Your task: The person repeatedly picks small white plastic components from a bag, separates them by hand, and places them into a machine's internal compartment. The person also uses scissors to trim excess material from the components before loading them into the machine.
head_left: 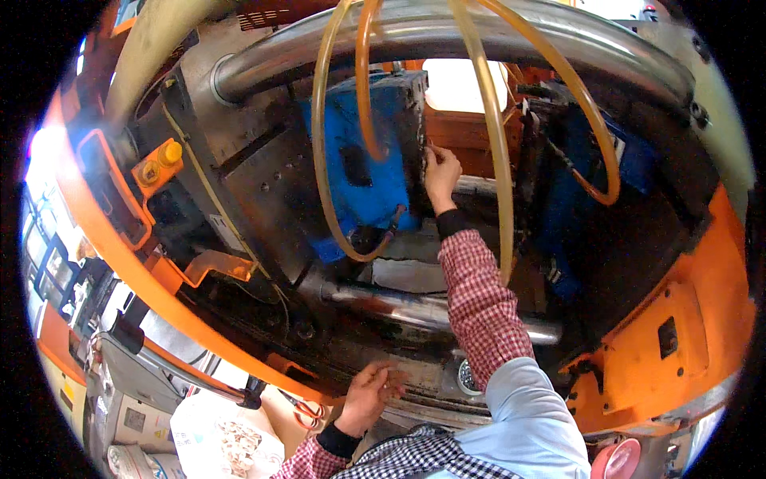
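Note:
My right hand (443, 177) reaches into the machine, its fingers bent together against the dark inner face of the blue mould half (351, 152) on the left. Whatever those fingertips pinch is too small to see. Lower down, my left hand (367, 399) hovers over the machine's near edge with its fingers curled in; any small thing inside them cannot be made out. Across the gap from my right hand stands the other blue mould half (570, 176), mostly in shadow. Yellowish hoses (496, 136) loop down in front of both halves.
Thick steel bars (383, 307) cross below and above the gap. Orange guards (191, 319) frame the machine. A round dish (468, 375) lies beside my right sleeve. At lower left are an open white bag (199, 423) of small pieces and orange-handled scissors (309, 411); a pink bowl (618, 459) is lower right.

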`<state>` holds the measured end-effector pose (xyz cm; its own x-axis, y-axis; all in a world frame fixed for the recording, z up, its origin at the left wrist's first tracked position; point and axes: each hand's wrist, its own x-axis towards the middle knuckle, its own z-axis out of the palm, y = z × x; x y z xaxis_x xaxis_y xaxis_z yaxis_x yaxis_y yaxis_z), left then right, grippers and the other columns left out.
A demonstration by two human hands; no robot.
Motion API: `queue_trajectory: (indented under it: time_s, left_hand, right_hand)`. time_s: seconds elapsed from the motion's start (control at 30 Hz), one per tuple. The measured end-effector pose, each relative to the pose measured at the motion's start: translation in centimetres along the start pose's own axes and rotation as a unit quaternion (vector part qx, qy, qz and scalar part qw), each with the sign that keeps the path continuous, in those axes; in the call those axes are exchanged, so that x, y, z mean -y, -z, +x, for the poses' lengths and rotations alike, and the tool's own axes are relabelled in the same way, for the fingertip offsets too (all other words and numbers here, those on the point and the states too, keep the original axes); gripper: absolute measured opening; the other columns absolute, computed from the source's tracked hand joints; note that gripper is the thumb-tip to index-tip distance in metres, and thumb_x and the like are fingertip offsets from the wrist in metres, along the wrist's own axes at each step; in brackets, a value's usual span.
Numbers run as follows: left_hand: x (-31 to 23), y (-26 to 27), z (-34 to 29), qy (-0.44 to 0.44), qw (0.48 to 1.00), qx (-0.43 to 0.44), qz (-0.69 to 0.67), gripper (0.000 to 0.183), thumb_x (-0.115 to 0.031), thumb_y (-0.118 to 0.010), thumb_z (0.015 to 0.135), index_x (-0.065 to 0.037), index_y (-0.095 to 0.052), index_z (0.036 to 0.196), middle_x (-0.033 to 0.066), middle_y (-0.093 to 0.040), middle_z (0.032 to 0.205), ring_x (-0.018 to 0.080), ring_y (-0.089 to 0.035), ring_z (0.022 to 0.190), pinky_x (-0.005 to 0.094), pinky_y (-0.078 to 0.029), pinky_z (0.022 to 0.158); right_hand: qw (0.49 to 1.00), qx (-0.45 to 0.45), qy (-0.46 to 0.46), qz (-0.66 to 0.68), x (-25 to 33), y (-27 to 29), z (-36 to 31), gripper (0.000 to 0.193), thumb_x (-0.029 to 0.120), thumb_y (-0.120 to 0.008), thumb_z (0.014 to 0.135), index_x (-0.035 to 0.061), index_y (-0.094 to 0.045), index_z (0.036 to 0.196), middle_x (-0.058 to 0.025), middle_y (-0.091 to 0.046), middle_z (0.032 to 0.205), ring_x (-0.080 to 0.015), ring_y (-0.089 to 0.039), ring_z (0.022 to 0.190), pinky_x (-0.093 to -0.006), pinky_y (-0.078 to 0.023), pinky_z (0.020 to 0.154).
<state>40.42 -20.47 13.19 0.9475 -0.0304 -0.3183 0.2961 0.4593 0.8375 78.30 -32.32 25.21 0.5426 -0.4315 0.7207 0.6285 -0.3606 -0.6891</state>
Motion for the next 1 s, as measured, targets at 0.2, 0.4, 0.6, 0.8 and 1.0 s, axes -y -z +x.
queue_trajectory:
  time_s: [0.2,0.4,0.6,0.8,1.0]
  left_hand:
    - [0.8,1.0,-0.1,-0.009,0.999,-0.023,-0.049,0.024,-0.013,-0.040,0.095,-0.001,-0.047,0.114,0.0153,-0.060,0.098,0.0194,-0.056,0.075,0.0288,-0.046,0.066]
    - [1.1,1.4,0.3,-0.015,0.999,0.004,-0.037,0.026,-0.016,-0.039,0.096,0.000,-0.043,0.116,0.0181,-0.059,0.102,0.0176,-0.058,0.078,0.0291,-0.048,0.070]
    - [0.7,0.8,-0.1,0.002,0.999,-0.028,-0.035,0.024,-0.015,-0.040,0.095,-0.001,-0.048,0.112,0.0139,-0.060,0.100,0.0180,-0.056,0.083,0.0281,-0.047,0.068]
    - [1.9,2.0,-0.6,-0.062,0.996,-0.047,0.031,0.027,-0.012,-0.040,0.094,0.001,-0.048,0.117,0.0141,-0.057,0.107,0.0256,-0.056,0.098,0.0339,-0.046,0.087]
    - [0.4,0.0,-0.7,-0.051,0.998,0.042,-0.020,0.023,-0.014,-0.040,0.095,0.007,-0.047,0.104,0.0204,-0.057,0.102,0.0297,-0.058,0.099,0.0334,-0.048,0.085]
  right_hand:
    - [0.998,-0.002,-0.051,0.036,-1.6,-2.4,2.5,0.019,0.016,-0.065,0.079,-0.0011,-0.068,0.086,-0.0169,-0.065,0.084,-0.0289,-0.063,0.077,-0.0369,-0.047,0.070]
    - [0.997,-0.025,0.044,-0.062,-2.5,-3.5,2.1,0.019,0.017,-0.066,0.077,-0.0008,-0.068,0.084,-0.0174,-0.065,0.083,-0.0310,-0.062,0.078,-0.0376,-0.047,0.072]
    - [0.995,0.021,0.043,-0.087,-1.7,-3.4,2.1,0.021,0.008,-0.061,0.076,-0.0009,-0.066,0.094,-0.0168,-0.062,0.090,-0.0330,-0.056,0.089,-0.0383,-0.044,0.080]
    - [0.981,0.100,0.079,-0.148,-1.9,-2.5,2.7,0.043,-0.006,-0.049,0.066,-0.0038,-0.060,0.108,-0.0226,-0.054,0.104,-0.0368,-0.047,0.101,-0.0417,-0.039,0.090]
    - [0.981,0.046,0.171,-0.077,2.5,5.3,-2.9,0.024,0.000,-0.055,0.075,-0.0041,-0.060,0.098,-0.0221,-0.057,0.104,-0.0366,-0.053,0.096,-0.0413,-0.043,0.083]
